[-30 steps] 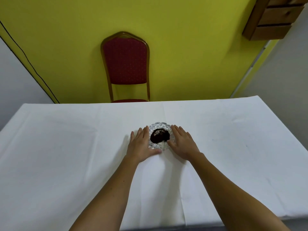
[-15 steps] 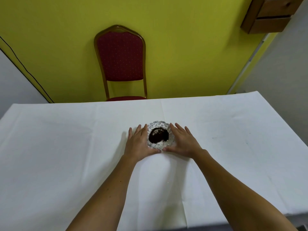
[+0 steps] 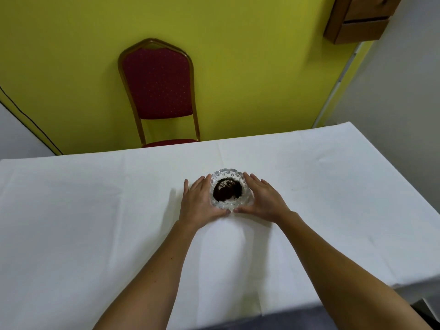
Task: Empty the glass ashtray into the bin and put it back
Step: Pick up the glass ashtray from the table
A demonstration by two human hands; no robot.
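Observation:
A round cut-glass ashtray [image 3: 246,197] with a dark heap of ash in its bowl rests on the white tablecloth [image 3: 95,222] near the table's middle. My left hand [image 3: 201,201] cups its left side and my right hand [image 3: 264,200] cups its right side. Both thumbs meet in front of it and the fingers lie along its wall. The ashtray looks to be resting on the cloth. No bin is in view.
A red padded chair [image 3: 158,88] with a gold frame stands behind the table's far edge against a yellow wall. A wooden drawer unit [image 3: 357,22] hangs at the upper right. The table's right edge and near edge are in view.
My hands have closed in around the ashtray, thumbs now meeting in front of it. The view has shifted a little; the ashtray stays on the cloth.

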